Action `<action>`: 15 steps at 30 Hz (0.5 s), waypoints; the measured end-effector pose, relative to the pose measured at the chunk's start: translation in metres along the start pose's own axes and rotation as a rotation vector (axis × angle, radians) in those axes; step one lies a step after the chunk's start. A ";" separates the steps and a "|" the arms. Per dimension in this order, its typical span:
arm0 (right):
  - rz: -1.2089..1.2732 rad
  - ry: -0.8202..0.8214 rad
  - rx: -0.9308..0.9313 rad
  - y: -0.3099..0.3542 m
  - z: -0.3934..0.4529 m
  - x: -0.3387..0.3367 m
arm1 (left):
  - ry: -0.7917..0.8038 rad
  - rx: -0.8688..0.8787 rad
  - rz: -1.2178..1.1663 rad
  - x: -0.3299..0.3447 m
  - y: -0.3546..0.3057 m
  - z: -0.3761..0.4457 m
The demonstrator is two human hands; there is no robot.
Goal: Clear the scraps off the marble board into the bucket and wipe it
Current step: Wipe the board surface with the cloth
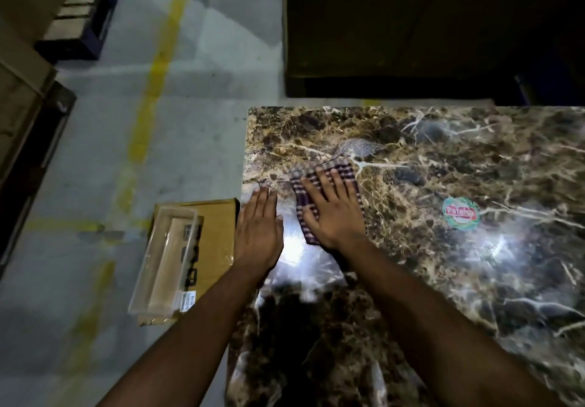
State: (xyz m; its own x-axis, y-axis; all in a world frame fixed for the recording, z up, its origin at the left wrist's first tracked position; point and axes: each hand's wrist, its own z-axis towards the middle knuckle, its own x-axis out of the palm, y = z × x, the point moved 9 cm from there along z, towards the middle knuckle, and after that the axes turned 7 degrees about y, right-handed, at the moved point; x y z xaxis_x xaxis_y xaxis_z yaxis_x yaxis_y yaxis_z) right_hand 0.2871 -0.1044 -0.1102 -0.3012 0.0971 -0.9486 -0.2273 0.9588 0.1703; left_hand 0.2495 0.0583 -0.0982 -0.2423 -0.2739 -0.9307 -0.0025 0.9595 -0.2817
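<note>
Right hand (332,213) presses a cloth (319,178) flat under spread fingers; left hand (258,232), fingers together, lies beside it on the board (459,159).

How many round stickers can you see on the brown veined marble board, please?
1: a round green and red sticker on the brown veined marble board, right of the checked cloth; arms may hide others.

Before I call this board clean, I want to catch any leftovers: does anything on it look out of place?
Yes: a round red and green sticker sits on the marble board, right of the checked cloth under the right hand. No scraps show.
</note>
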 end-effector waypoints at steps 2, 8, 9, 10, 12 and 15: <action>0.048 -0.009 0.103 -0.007 0.033 -0.012 | -0.004 -0.018 -0.010 0.000 -0.002 0.010; -0.021 0.026 -0.123 0.019 0.062 -0.018 | -0.025 -0.060 0.009 -0.007 -0.006 0.044; -0.027 0.032 -0.138 0.009 0.060 -0.018 | -0.026 -0.065 0.011 -0.008 -0.006 0.049; -0.024 0.026 -0.114 -0.003 0.063 -0.019 | -0.025 -0.068 0.017 -0.010 -0.007 0.053; 0.001 -0.003 -0.010 -0.023 0.085 -0.029 | -0.035 -0.076 0.038 -0.012 -0.009 0.060; 0.059 -0.008 0.046 -0.008 0.131 -0.040 | -0.027 -0.095 0.035 -0.014 -0.013 0.077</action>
State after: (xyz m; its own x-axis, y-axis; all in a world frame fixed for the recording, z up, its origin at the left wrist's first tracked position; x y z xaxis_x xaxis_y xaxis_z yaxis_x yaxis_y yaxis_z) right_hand 0.4220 -0.0810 -0.1088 -0.3051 0.1561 -0.9394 -0.1665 0.9625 0.2140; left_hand 0.3274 0.0442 -0.0995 -0.2174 -0.2401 -0.9461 -0.0863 0.9702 -0.2264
